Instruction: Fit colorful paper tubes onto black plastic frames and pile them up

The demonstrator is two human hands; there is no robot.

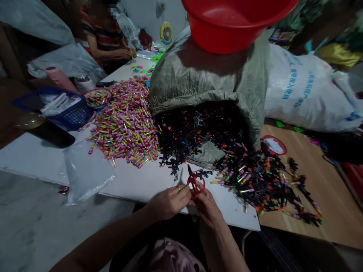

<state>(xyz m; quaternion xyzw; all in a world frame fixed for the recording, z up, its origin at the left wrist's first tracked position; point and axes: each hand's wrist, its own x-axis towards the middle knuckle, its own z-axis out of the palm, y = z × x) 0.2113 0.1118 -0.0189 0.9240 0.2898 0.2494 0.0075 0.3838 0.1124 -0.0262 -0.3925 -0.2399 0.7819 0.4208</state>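
Note:
My right hand [206, 204] is closed around the red handles of small scissors [193, 180], whose dark blades point up and away from me. My left hand [170, 200] is pinched right beside the scissors, holding something too small to make out; a ring shows on one finger. Both hands sit at the near edge of a white board [36, 155]. Just beyond them lie black plastic toy pieces [187, 139] spilling from an open grey-green sack [198, 79].
A big heap of small multicoloured tubes [124, 121] covers the board's left middle. More black pieces mixed with coloured ones [263, 181] spread right onto a wooden floor. A red basin [232, 22] sits on the sack. A blue basket [68, 109], clear plastic bag [85, 173], white sack [306, 90] and another person [104, 34] are around.

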